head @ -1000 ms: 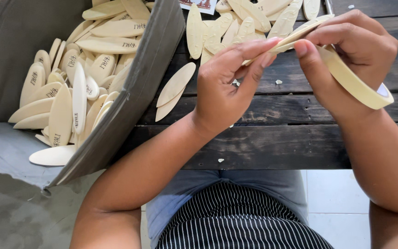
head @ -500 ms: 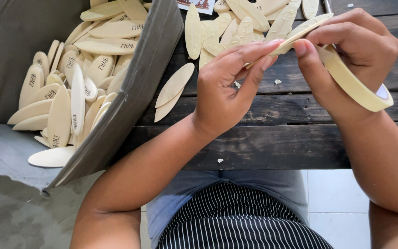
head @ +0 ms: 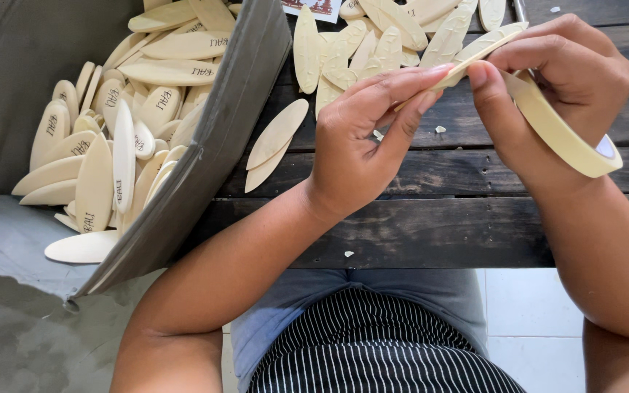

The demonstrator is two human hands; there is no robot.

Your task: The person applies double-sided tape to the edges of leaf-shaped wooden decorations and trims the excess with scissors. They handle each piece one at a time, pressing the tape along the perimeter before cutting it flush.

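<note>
At far left, a grey bin [head: 30, 87] brims with pale wooden ovals. At centre, the left hand [head: 362, 142] pinches a stack of wooden ovals [head: 485, 45], while the right hand [head: 558, 87], upper right, grips stack and cream tape roll [head: 566, 138]. Binding appears underway; wrapping needs steady tension.

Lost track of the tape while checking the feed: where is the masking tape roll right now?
In the head view, the masking tape roll hangs on the right hand, upper right, above the dark wooden table, beside the left hand.
</note>
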